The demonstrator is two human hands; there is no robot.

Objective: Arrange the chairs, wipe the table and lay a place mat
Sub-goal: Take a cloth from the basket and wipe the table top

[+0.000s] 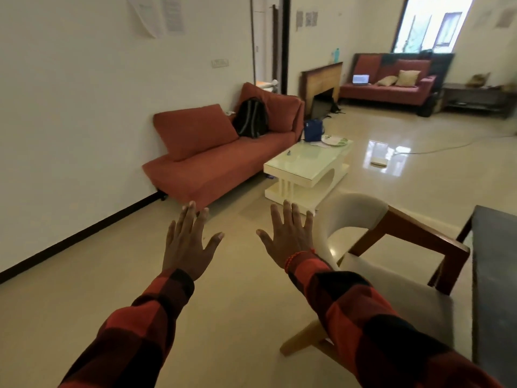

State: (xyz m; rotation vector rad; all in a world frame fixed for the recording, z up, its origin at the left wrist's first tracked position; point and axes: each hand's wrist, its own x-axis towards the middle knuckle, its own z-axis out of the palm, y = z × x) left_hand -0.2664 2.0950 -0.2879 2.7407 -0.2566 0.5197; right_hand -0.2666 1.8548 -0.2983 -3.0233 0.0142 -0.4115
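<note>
From the head view, both hands are stretched forward over the glossy cream tile floor (223,317), palms down, fingers straight and spread, grasping nothing. The left hand (188,245) and the right hand (288,239) hang side by side with a gap between them; each arm wears a red-and-black checked sleeve (372,326), and an orange thread band (293,259) circles the right wrist.

Just right of the right hand stands the wooden chair with a curved cream backrest and cream padded seat (391,278), partly hidden by the right sleeve. Its far side sits close to the dark counter (495,275) at the right edge. No place mat or cloth can be made out.

Farther off, a rust-red fabric sofa (212,161) lines the left wall with a black backpack (250,119) on it. Beside it stands a low white glass-topped coffee table (307,163) bearing a blue bag (313,130) and a plate (334,140)
</note>
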